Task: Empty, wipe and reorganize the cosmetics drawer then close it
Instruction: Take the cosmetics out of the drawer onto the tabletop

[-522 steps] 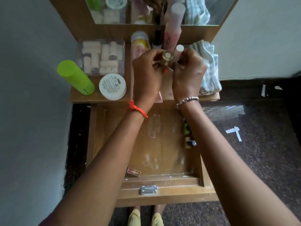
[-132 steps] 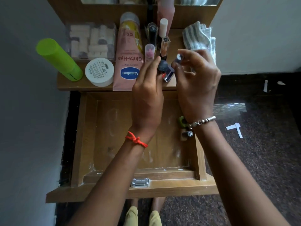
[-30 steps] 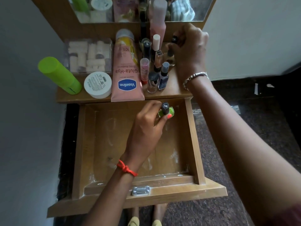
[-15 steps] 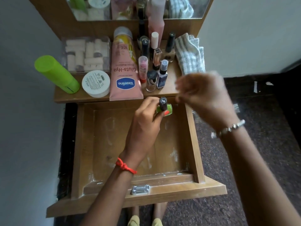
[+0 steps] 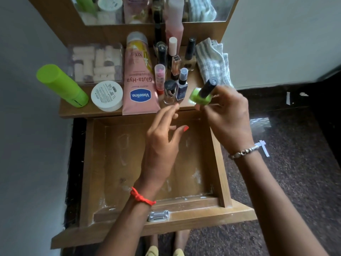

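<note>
Right hand (image 5: 227, 115) pinches green polish bottle (image 5: 201, 96); left hand (image 5: 162, 143) spread, empty. Emptying step nearly done: bottle likely goes on counter (image 5: 92, 109) ahead, drawer (image 5: 218, 163) below.

The right hand (image 5: 227, 117) covered the green nail polish bottle's (image 5: 200, 97) lower side. The mirror (image 5: 147, 10) was cropped by the top edge; bottle labels were illegibly small.

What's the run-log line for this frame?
stage: emptying drawer | right hand: holds green nail polish bottle | left hand: open, free, over drawer | drawer: open, looks empty, white smears | cloth: on shelf, unused
</note>
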A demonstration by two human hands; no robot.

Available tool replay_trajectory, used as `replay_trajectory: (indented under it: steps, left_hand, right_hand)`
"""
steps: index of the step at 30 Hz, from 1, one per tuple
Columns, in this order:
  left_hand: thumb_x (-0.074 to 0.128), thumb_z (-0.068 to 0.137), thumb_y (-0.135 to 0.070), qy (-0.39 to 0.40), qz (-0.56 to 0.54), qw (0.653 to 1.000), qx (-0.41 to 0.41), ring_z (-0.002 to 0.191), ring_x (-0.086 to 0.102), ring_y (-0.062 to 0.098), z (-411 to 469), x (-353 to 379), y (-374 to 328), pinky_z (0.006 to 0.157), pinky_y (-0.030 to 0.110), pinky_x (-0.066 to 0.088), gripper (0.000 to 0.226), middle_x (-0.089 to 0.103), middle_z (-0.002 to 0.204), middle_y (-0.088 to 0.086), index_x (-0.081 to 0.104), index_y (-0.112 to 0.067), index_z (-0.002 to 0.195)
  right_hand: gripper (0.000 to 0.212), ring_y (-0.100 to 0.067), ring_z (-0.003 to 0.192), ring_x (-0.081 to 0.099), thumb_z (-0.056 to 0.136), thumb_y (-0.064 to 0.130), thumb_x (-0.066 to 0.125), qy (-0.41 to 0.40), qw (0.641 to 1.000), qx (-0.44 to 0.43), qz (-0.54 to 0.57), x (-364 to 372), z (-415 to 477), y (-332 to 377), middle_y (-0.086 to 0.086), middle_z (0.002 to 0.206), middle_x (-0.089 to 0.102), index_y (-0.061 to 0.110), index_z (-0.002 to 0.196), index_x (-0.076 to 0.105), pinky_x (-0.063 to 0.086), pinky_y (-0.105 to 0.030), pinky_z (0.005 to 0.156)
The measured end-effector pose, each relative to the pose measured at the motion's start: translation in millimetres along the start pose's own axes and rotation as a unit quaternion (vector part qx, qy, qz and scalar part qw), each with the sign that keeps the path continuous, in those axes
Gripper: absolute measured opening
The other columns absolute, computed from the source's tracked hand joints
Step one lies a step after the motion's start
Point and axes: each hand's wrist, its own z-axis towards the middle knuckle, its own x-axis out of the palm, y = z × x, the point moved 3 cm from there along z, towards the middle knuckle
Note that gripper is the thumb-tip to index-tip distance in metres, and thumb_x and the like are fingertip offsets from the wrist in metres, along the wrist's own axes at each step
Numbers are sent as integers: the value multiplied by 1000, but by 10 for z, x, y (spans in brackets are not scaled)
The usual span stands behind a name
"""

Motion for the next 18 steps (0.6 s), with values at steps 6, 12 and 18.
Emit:
replay_trajectory:
  steps: [6, 12, 18]
  left_hand:
    - [65, 79, 2, 46, 30, 998, -5, 94, 56, 3, -166, 12, 144, 80, 1, 45, 30, 65, 99, 6, 63, -3, 108]
    - [64, 79, 5, 52, 28, 998, -17, 88, 58, 3, -230, 6, 265, 77, 5, 48, 22, 67, 93, 6, 66, -2, 100]
    - [65, 79, 4, 59, 36, 997, -26, 89, 58, 3, -278, 20, 337, 77, 8, 48, 21, 68, 92, 6, 67, -3, 98]
  right_hand:
    - [19, -22, 96, 47, 79, 3, 63, -99, 991, 2, -90, 85, 256, 43, -13, 100, 66, 3, 98, 64, 30, -18, 69]
    - [21, -25, 107, 52, 81, 2, 61, -29, 985, -38, -165, 205, 541, 42, -10, 104, 68, 9, 101, 64, 28, -10, 81]
    - [28, -29, 116, 46, 80, 1, 63, 62, 979, -43, -189, 251, 663, 80, -18, 111, 62, 5, 108, 62, 39, -36, 101]
